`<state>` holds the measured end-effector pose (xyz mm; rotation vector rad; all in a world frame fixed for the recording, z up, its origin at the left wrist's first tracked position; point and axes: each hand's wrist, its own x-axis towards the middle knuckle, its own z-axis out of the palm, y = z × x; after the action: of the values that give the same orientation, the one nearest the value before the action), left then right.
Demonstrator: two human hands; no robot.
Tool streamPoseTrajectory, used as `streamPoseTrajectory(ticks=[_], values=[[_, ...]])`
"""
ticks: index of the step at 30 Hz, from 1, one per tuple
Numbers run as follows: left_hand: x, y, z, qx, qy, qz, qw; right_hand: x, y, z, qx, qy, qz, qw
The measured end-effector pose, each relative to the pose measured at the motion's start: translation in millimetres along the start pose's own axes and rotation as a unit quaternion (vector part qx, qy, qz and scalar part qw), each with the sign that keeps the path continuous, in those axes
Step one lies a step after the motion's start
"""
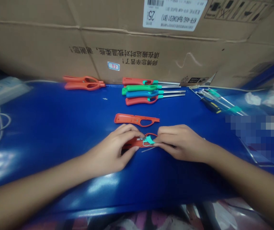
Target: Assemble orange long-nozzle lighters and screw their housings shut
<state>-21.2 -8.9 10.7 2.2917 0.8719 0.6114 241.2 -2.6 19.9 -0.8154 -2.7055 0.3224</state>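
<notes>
My left hand [117, 147] is closed round the handle end of a red lighter shell half [132, 142], inner side up. Inside the shell sits a teal trigger [148, 140] with small metal and white parts. My right hand [182, 142] pinches at the trigger end of the same shell; its fingertips partly cover that end. A thin rod [148, 149] shows just below the shell. Beyond my hands, a second red shell half [127, 118] lies on the blue table with its hollow side up.
Several assembled lighters [141, 94] lie behind, with orange shells [84, 83] to their left. A screwdriver [211, 105] and metal tubes with teal parts [232, 108] are at right. White cable [0, 119] coils at far left. A cardboard box [115, 38] stands along the back.
</notes>
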Motion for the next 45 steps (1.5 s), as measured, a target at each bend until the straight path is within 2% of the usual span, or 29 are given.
streamPoseTrajectory(ticks=[6, 14, 24, 30, 34, 39, 45], values=[[0.4, 1.1, -0.4, -0.002, -0.002, 0.005, 1.000, 0.0, -1.1, 0.7, 0.005, 0.001, 0.011, 1.000], [0.0, 1.3, 0.3, 0.005, -0.005, 0.006, 1.000, 0.5, -3.2, -3.6, -0.031, -0.034, 0.000, 0.999], [-0.9, -0.2, 1.3, 0.017, -0.001, 0.018, 1.000, 2.5, -5.3, -4.5, -0.044, -0.014, 0.014, 0.999], [-1.2, 0.3, 2.2, 0.047, -0.021, 0.051, 0.997, 1.2, -5.3, -7.5, -0.028, -0.030, 0.006, 0.999], [0.1, 2.4, 0.7, 0.103, -0.048, 0.069, 0.991, 0.8, -5.2, -7.3, -0.020, -0.025, 0.017, 0.999], [-1.8, 6.9, -1.3, 0.218, -0.092, 0.085, 0.968, 0.6, -5.0, -7.9, -0.036, -0.022, 0.021, 0.999], [-5.4, 7.4, -1.5, 0.268, -0.097, 0.097, 0.954, -0.8, -3.9, -9.7, -0.048, 0.037, 0.014, 0.998]])
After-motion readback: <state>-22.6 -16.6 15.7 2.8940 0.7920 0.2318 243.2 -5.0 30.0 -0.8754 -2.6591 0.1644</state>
